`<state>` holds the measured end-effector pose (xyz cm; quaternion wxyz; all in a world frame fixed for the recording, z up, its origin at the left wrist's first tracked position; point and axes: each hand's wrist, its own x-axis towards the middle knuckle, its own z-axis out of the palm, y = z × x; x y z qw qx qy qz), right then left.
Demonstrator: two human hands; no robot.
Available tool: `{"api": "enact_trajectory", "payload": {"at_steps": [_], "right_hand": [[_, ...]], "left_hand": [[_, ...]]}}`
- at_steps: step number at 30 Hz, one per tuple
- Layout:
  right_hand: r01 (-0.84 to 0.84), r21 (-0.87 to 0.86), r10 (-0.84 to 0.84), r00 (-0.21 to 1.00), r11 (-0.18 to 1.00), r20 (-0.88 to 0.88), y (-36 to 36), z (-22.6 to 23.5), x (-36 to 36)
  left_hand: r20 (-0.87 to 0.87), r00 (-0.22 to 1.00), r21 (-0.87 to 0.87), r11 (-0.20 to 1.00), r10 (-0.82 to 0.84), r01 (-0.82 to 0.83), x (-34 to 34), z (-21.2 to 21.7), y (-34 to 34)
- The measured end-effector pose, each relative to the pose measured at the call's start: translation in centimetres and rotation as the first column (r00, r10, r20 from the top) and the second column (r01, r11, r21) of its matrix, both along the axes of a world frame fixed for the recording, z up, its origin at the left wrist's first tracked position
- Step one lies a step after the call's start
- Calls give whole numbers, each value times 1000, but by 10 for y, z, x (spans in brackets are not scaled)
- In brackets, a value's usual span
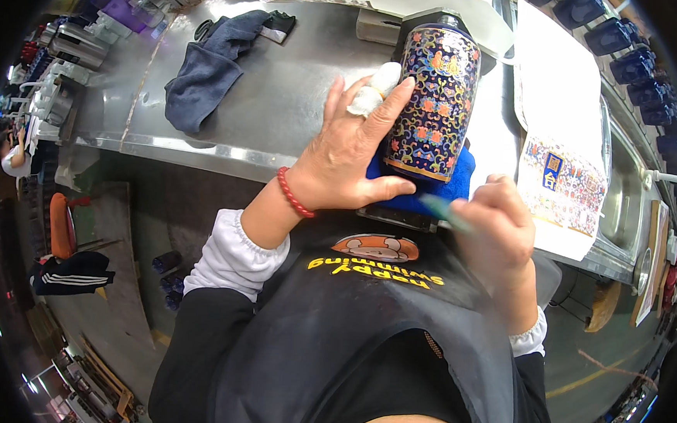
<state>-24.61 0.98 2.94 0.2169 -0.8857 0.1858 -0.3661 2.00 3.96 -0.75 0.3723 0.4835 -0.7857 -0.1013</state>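
Note:
A dark blue bottle (436,101) with a colourful floral pattern lies on a blue cloth (459,172), its neck pointing away from me. My left hand (342,146) is spread along the bottle's left side. Its index fingertip meets the bottle's edge, and the thumb reaches toward the base. White coverings (368,101) wrap two of its fingers. My right hand (504,229), smeared by motion, is closed around a thin green tool (443,210) just below the bottle's base. The blur hides the tool's exact kind.
A grey-blue cloth (211,72) lies on the metal worktop (284,92). Printed patterned sheets (561,186) cover the right side, beside a metal sink (626,190). Several dark blue bottles (634,67) stand in rows at the far right. Past the left end are metal fittings (77,44).

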Motion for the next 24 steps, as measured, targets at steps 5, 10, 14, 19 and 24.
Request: {"api": "enact_trajectory", "payload": {"at_steps": [5,10,14,19,24], "right_hand": [[286,-128,-303,941,950,-149,-2,-3,4],[232,-165,-269,925,959,-267,6,-10,14],[222,-169,-263,922,960,-285,8,-6,14],[197,-184,-244,927,963,-283,7,-3,12],[186,-193,-234,934,963,-269,8,-7,13]], "left_hand": [[-424,902,191,965,-82,178,-2,-13,4],[-414,910,228,963,-37,142,-7,-15,4],[-400,916,245,960,-25,133,-8,-13,5],[-401,916,229,964,-29,131,-8,-14,5],[-427,904,243,959,-27,143,-8,-15,3]]}}
